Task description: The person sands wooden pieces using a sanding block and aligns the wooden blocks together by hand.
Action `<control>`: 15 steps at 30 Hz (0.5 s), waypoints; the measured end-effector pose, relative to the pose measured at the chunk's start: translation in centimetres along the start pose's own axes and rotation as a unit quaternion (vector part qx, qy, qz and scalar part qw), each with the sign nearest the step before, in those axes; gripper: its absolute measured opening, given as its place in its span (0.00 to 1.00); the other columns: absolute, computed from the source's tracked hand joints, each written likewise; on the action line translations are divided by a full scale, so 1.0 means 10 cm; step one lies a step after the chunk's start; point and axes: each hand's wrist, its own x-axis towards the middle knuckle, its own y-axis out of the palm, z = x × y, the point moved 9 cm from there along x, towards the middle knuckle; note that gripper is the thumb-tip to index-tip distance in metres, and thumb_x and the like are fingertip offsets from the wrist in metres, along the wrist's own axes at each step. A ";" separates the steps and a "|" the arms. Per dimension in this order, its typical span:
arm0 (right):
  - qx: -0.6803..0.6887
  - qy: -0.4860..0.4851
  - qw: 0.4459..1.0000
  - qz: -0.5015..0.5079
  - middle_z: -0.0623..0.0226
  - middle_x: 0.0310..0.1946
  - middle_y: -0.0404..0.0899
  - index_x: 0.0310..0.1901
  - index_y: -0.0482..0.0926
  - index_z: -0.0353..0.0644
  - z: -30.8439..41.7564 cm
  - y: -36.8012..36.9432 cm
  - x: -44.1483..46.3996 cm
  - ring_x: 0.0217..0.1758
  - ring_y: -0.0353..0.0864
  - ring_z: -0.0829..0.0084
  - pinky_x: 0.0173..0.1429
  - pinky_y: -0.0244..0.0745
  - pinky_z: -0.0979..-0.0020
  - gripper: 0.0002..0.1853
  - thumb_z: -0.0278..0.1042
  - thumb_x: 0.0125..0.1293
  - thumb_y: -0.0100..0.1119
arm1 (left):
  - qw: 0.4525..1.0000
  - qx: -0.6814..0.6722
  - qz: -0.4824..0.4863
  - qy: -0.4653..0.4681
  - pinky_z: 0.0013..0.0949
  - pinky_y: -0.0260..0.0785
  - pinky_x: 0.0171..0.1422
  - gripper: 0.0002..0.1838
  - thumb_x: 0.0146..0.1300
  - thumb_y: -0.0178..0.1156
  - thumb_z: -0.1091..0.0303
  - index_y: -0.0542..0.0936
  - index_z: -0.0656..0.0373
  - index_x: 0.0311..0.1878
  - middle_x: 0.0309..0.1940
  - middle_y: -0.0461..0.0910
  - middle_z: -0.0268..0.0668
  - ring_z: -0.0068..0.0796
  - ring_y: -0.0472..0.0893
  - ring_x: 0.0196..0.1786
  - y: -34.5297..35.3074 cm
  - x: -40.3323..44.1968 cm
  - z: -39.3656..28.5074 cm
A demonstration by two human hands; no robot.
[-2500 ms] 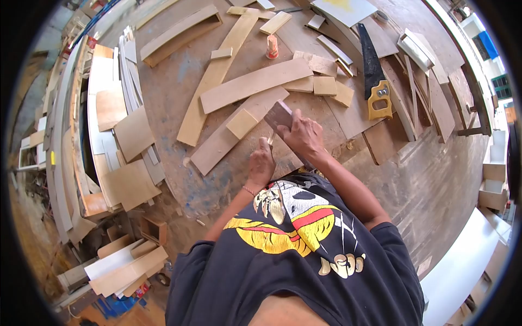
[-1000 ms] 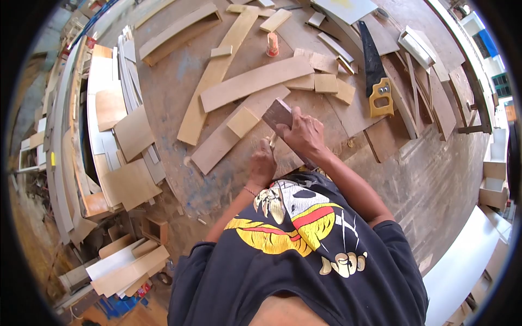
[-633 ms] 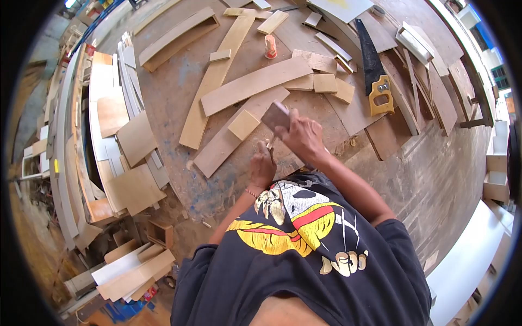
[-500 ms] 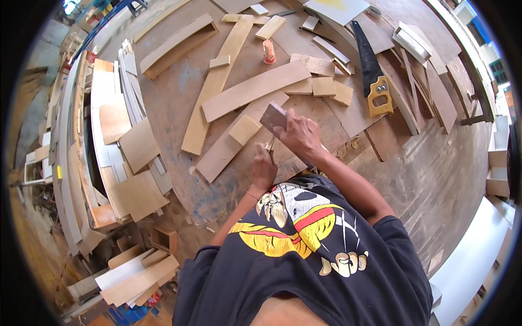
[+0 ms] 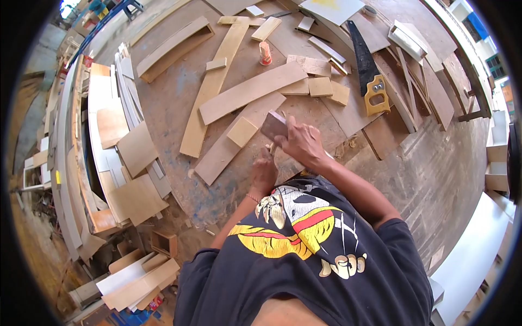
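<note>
Right hand (image 5: pixel 302 142): closed around the near end of a dark reddish-brown, flat, rectangular block (image 5: pixel 274 127), thumb on the side facing the other hand. Looks like a firm hold, probably to stop it twisting.

Dark block: held right in front of the torso, far end poking out past the fingers. Guessing it sits close in so both hands can get at it comfortably. Can't tell whether its hidden end rests on anything.

Left hand (image 5: pixel 263 173): fingers curled, seemingly pinching a slim pale stick (image 5: pixel 272 148) just under the block. Most of the stick is covered, so no clue on its full shape. Hands this close together likely make for better control.

Bench top: big brown wooden surface with blue paint smears (image 5: pixel 173 117), loose stock shoved mostly past the hands, which probably leaves elbow room up front.

Stacked stock: a wide, flat, light-brown board (image 5: pixel 253 92) lies across a long, narrow, pale-yellow board (image 5: pixel 217 87) and overlaps a second light-brown board (image 5: pixel 209 165). A square pale wood block (image 5: pixel 242 132) sits on that second one, nearest the left hand. Seems like casual piling, nothing clamped.

Saw: black-bladed handsaw with a yellow handle (image 5: pixel 375 98), lying off to the right, grip turned toward the person, handy for grabbing I'd say.
</note>
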 end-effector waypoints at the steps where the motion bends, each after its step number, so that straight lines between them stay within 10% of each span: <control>1: 0.019 -0.026 0.999 -0.002 0.47 0.23 0.78 0.34 0.69 0.33 0.11 -0.07 -0.08 0.28 0.81 0.50 0.34 0.75 0.58 0.21 0.44 0.52 0.63 | 1.000 0.000 0.002 -0.004 0.44 0.70 0.25 0.13 0.56 0.50 0.77 0.64 0.66 0.46 0.18 0.75 0.51 0.48 0.78 0.23 0.01 0.01 0.03; 15: 0.015 0.017 0.998 0.059 0.42 0.26 0.78 0.36 0.70 0.31 0.08 -0.11 -0.22 0.32 0.80 0.48 0.40 0.74 0.56 0.23 0.47 0.54 0.58 | 0.999 -0.033 0.021 0.018 0.40 0.72 0.36 0.11 0.54 0.52 0.79 0.69 0.65 0.42 0.29 0.76 0.50 0.46 0.79 0.34 -0.01 -0.01 -0.09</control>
